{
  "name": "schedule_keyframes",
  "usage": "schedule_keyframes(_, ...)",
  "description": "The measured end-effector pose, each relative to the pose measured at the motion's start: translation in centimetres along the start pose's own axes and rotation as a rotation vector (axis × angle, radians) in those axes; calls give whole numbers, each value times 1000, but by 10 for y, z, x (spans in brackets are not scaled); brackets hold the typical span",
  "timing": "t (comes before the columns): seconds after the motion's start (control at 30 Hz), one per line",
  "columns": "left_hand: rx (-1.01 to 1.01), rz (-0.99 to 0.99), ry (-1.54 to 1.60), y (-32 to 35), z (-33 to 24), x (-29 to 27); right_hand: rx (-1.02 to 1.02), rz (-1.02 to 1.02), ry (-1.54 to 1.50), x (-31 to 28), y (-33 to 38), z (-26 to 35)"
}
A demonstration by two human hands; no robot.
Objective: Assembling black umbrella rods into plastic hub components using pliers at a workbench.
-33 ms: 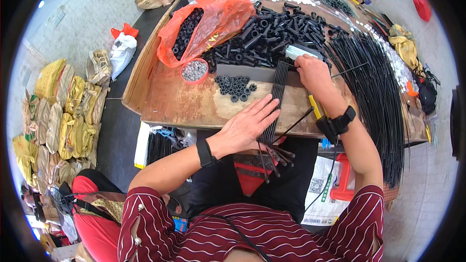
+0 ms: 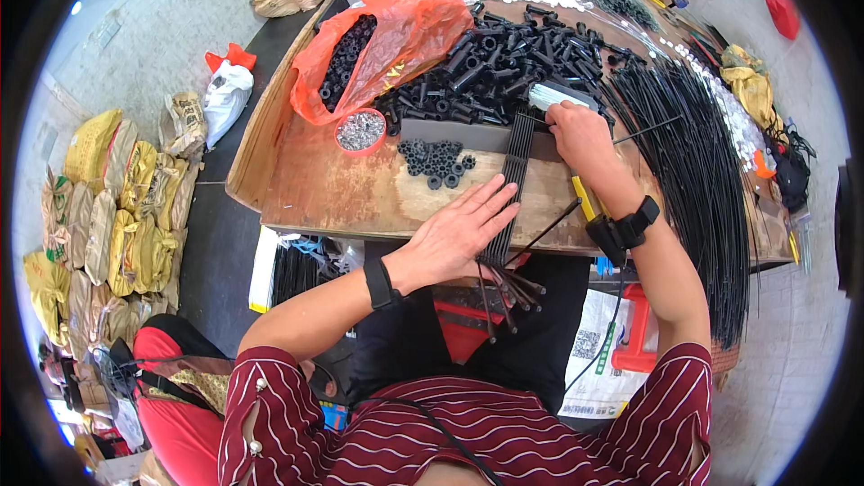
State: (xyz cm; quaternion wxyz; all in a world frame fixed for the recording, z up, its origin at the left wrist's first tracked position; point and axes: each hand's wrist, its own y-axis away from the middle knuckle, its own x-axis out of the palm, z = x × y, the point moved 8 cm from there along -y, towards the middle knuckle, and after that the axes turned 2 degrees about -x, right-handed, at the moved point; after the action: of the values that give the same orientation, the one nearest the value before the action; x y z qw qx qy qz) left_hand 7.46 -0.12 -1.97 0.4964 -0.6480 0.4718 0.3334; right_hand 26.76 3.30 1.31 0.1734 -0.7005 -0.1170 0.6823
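Wooden worktop [image 2: 306, 189], worn and scuffed, concrete floor to the left with stacked yellow sacks [image 2: 99, 207].

Head view: a flat row of thin black rods [image 2: 515, 180] lies side by side on the worktop, long axis running away from the person, near ends overhanging the front edge. Left hand [image 2: 463, 229] open, fingers spread, palm pressing flat on the near part of the row; it grips nothing. Right hand [image 2: 580, 137] at the far end of the same row, fingers curled around a pale green tool [image 2: 560, 97] — probably a brush or block, too small to tell. So the rods run lengthwise between the two hands, left nearer the body.

Around: small black rings [image 2: 436, 160] just left of the rods, red dish of metal bits [image 2: 360, 130], orange bag [image 2: 396, 36], heap of black tubes [image 2: 504, 58], a large sheaf of long black rods [image 2: 702, 171] on the right.
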Motion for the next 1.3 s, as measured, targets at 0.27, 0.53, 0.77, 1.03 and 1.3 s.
schedule_keyframes(0.27,40,-36,-18,-2,4,2,-94,-100,-134,0,-5,2)
schedule_keyframes(0.53,34,8,-85,-2,6,7,104,198,-84,-4,-8,-23)
schedule_keyframes(0.77,-8,7,49,-1,5,-2,65,-59,-128,-12,-18,-31)
schedule_keyframes(1.03,-9,11,36,1,3,5,111,130,-15,18,-28,-70)
schedule_keyframes(1.3,49,-6,51,5,-5,-1,55,-126,-68,-15,-13,-60)
